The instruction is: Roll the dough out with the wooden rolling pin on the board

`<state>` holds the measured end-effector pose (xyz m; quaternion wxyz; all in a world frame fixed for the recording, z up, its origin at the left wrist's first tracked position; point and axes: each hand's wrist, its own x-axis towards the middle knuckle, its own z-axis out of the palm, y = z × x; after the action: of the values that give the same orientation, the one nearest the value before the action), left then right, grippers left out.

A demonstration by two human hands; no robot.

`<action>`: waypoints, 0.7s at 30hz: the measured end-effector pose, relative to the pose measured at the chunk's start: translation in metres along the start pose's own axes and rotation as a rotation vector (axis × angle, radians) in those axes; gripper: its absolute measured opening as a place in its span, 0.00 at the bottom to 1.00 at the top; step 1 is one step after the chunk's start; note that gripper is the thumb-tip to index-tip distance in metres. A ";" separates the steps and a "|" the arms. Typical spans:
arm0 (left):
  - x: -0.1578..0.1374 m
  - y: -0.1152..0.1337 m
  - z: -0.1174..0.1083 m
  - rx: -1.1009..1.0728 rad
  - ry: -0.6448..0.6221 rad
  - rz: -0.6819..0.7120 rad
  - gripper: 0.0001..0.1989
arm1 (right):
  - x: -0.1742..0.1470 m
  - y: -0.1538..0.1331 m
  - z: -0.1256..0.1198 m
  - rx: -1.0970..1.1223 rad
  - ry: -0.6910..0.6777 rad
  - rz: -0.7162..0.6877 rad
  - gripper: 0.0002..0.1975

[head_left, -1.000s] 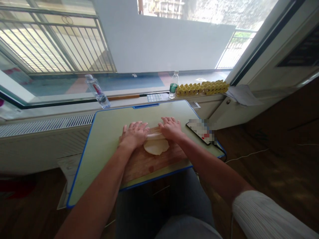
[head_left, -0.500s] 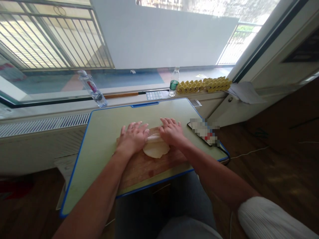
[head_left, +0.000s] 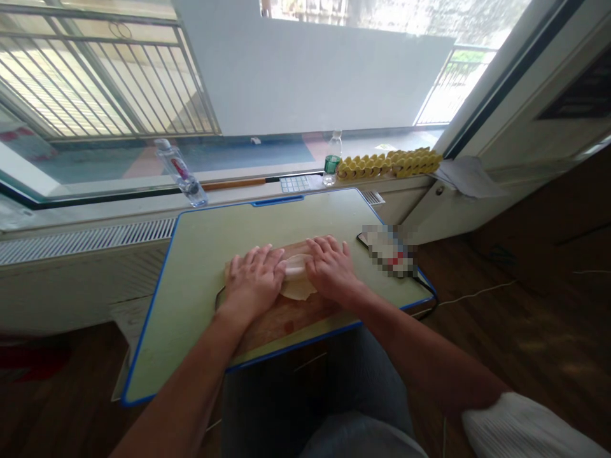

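1. Left hand (head_left: 254, 277): the person's palm faces down, fingers (head_left: 262, 256) extended forward and slightly spread.
2. Right hand (head_left: 331, 266): also palm down, fingers reaching forward, lightly bent; I see a gap between the two hands.
3. Left forearm (head_left: 203, 366): bare, slanting in from lower left.
4. Right forearm (head_left: 415, 346): bare, slanting in from lower right, converging toward its counterpart.

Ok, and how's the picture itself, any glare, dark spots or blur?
Head view: daylight burns out the window's upper right; the floor at lower right is dim; mosaic blocks hide most of the phone-like device; the dough and rolling pin look slightly soft, fine detail lost.
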<state>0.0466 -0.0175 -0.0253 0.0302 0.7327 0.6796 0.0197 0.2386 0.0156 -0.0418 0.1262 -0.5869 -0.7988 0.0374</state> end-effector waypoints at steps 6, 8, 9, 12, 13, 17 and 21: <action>0.019 -0.002 0.000 -0.004 -0.022 -0.013 0.30 | 0.019 0.002 0.001 0.017 -0.035 0.044 0.30; 0.040 -0.005 -0.002 -0.027 -0.077 -0.032 0.30 | 0.038 0.005 0.002 0.056 -0.067 0.086 0.31; 0.050 -0.007 -0.002 -0.042 -0.112 -0.042 0.31 | 0.047 0.006 0.002 0.076 -0.080 0.102 0.31; 0.076 -0.014 -0.002 -0.075 -0.175 -0.041 0.31 | 0.070 0.011 0.003 0.110 -0.101 0.116 0.31; 0.082 -0.016 -0.001 -0.078 -0.173 -0.033 0.31 | 0.075 0.012 0.003 0.116 -0.103 0.114 0.31; 0.093 -0.020 0.002 -0.072 -0.150 -0.010 0.31 | 0.085 0.013 0.002 0.137 -0.133 0.141 0.30; 0.085 -0.016 0.000 -0.068 -0.163 -0.017 0.31 | 0.071 0.010 0.002 0.128 -0.130 0.129 0.30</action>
<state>0.0366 0.0681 -0.0276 0.1101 0.7246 0.6801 -0.0172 0.2275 0.0859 -0.0349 0.1084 -0.6243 -0.7618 0.1344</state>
